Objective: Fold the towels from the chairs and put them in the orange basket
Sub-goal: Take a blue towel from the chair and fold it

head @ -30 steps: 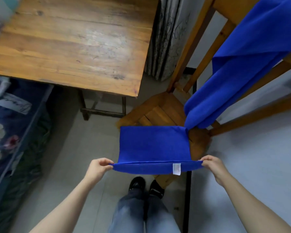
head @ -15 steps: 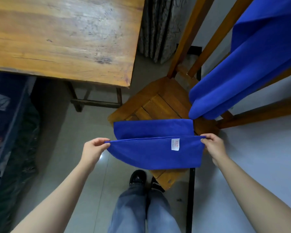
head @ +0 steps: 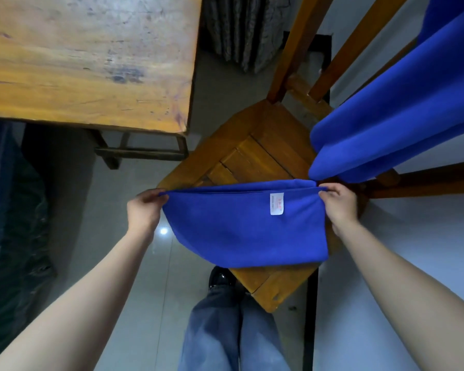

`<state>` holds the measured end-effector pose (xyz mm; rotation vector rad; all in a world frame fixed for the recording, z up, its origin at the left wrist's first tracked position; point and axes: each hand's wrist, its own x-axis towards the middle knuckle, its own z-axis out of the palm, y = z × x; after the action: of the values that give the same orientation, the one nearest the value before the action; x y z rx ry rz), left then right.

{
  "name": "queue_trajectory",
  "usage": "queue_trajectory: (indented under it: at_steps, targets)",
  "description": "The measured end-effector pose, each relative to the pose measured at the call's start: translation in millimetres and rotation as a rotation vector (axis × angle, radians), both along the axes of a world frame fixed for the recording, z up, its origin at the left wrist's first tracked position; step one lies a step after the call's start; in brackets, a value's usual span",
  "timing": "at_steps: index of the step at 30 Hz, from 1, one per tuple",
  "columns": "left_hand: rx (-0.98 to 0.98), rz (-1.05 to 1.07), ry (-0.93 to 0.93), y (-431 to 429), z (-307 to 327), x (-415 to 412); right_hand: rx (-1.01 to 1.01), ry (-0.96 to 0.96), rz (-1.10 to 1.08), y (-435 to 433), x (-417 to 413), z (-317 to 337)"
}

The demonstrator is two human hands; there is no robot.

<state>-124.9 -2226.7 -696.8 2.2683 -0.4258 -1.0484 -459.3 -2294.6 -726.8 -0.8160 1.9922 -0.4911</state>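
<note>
While both hands, left hand (head: 144,210) and right hand (head: 339,204), pinch the towel (head: 241,231) corners, its edges between them should align.

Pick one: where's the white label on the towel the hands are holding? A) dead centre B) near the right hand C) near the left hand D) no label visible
B: the white label sits just below the top edge of the folded blue towel, close to the right hand and far from the left hand.
</note>
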Motion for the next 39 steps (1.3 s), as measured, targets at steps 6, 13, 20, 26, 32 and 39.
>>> queue_trajectory:
  at_steps: [6, 13, 20, 26, 32, 39]
  targets:
    - [0.159, -0.328, -0.316, 18, -25, -5, -0.045, 0.454, 0.471, 14, 9, -2]
    - [0.245, -1.220, -0.568, 53, -28, -52, -0.130, 0.569, 1.085, 86, 19, -16]
    - [0.399, -1.248, -0.469, 48, -30, -62, 0.091, 0.545, 0.436, 84, 13, -5]
    - [0.445, -1.282, -0.433, 45, -28, -59, 0.280, 0.259, 0.211, 75, 9, 0]
    - [0.459, -1.269, -0.394, 41, -24, -57, 0.320, 0.026, 0.128, 66, 6, 0]
    - [0.423, -1.357, -0.339, 43, -20, -77, 0.150, 0.260, -0.109, 102, -19, 17]
